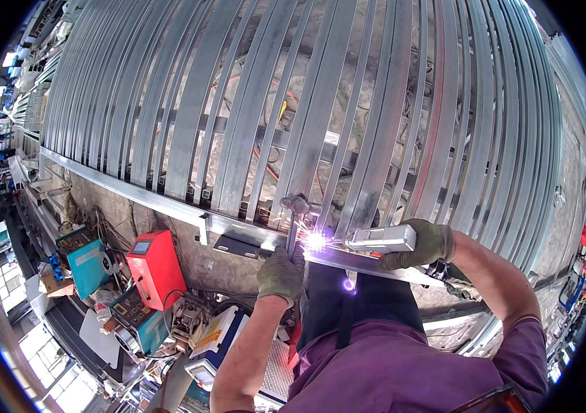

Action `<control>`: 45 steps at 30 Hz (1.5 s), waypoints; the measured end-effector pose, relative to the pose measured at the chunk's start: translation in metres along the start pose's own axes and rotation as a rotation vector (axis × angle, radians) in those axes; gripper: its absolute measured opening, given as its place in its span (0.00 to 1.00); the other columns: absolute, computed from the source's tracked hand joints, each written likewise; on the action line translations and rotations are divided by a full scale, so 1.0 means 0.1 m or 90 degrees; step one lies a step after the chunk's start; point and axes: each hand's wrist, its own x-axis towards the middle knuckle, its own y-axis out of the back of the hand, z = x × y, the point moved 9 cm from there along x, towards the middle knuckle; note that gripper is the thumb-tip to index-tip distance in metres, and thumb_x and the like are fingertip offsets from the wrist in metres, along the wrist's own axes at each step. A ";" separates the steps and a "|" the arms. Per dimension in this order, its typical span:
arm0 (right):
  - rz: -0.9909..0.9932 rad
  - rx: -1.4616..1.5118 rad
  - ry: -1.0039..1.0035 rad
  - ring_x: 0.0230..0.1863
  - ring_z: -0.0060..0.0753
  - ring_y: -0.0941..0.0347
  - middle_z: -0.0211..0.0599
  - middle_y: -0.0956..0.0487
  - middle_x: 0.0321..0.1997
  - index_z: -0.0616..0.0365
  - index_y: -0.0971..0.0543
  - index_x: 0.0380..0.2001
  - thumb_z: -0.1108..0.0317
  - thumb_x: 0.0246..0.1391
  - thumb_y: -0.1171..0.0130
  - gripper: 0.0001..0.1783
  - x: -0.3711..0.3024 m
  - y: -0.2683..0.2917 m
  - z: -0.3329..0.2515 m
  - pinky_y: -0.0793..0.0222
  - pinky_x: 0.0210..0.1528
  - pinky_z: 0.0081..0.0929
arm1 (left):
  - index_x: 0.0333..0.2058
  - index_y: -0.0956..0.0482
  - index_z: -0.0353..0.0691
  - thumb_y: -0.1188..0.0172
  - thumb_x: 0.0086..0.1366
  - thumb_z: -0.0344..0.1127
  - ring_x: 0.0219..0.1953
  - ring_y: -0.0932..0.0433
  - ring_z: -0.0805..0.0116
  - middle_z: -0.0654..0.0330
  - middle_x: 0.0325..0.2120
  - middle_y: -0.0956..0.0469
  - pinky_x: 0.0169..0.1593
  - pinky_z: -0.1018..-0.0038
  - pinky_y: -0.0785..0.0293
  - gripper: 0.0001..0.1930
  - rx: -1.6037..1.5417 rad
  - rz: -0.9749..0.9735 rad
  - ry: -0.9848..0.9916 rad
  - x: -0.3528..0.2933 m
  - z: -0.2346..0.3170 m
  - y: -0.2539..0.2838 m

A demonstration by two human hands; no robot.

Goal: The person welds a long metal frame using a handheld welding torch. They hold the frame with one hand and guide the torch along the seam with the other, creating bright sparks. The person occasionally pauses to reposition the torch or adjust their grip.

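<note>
My left hand [281, 277], in a dark green work glove, is closed around the handle of a hammer [300, 204]. The hammer's head lies on the metal bars just beyond the frame's front rail. My right hand [420, 246], gloved alike, grips a pale grey boxy welding gun [380, 239] pointing left. A glaring violet-white arc with sparks [315, 239] burns at its tip, on the rail [362, 260] close to the hammer handle. The glare hides the joint. Long galvanized metal bars [320, 89] run away from this rail, side by side with gaps.
At left on the floor stand a red machine [155, 268], a teal machine [86, 258] and another teal machine [143, 320] with cables. A blue and white unit [217, 341] sits beside my left forearm. Under the bars, orange-red cable [265, 165] shows.
</note>
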 end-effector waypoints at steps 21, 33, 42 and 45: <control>0.125 0.052 0.100 0.41 0.31 0.11 0.42 0.08 0.38 0.58 0.10 0.51 0.43 0.57 0.16 0.31 -0.49 -0.11 -0.07 0.16 0.45 0.33 | 0.49 0.20 0.35 0.39 0.78 0.63 0.41 0.13 0.30 0.38 0.34 0.12 0.47 0.40 0.20 0.30 -0.238 0.072 -0.011 -0.26 -0.22 0.11; 0.208 -0.006 0.214 0.42 0.28 0.12 0.39 0.09 0.39 0.57 0.12 0.53 0.47 0.60 0.16 0.29 -0.51 -0.52 -0.14 0.16 0.45 0.34 | 0.47 0.19 0.32 0.46 0.82 0.63 0.51 0.16 0.26 0.31 0.44 0.14 0.54 0.40 0.22 0.31 -0.090 0.126 -0.037 -0.05 -0.23 0.96; 0.181 0.016 0.221 0.35 0.30 0.13 0.38 0.10 0.33 0.57 0.10 0.49 0.46 0.62 0.18 0.26 -0.50 -0.26 -0.39 0.17 0.40 0.33 | 0.49 0.16 0.31 0.45 0.81 0.63 0.54 0.17 0.27 0.30 0.47 0.15 0.59 0.41 0.23 0.32 -0.139 0.115 -0.073 0.05 -0.23 0.96; 0.155 -0.022 0.252 0.36 0.32 0.12 0.39 0.09 0.35 0.56 0.10 0.49 0.47 0.62 0.19 0.25 -0.37 -0.13 -0.56 0.17 0.42 0.34 | 0.48 0.16 0.30 0.46 0.81 0.62 0.54 0.18 0.26 0.30 0.48 0.16 0.59 0.41 0.24 0.33 -0.099 0.128 -0.038 0.10 -0.35 1.01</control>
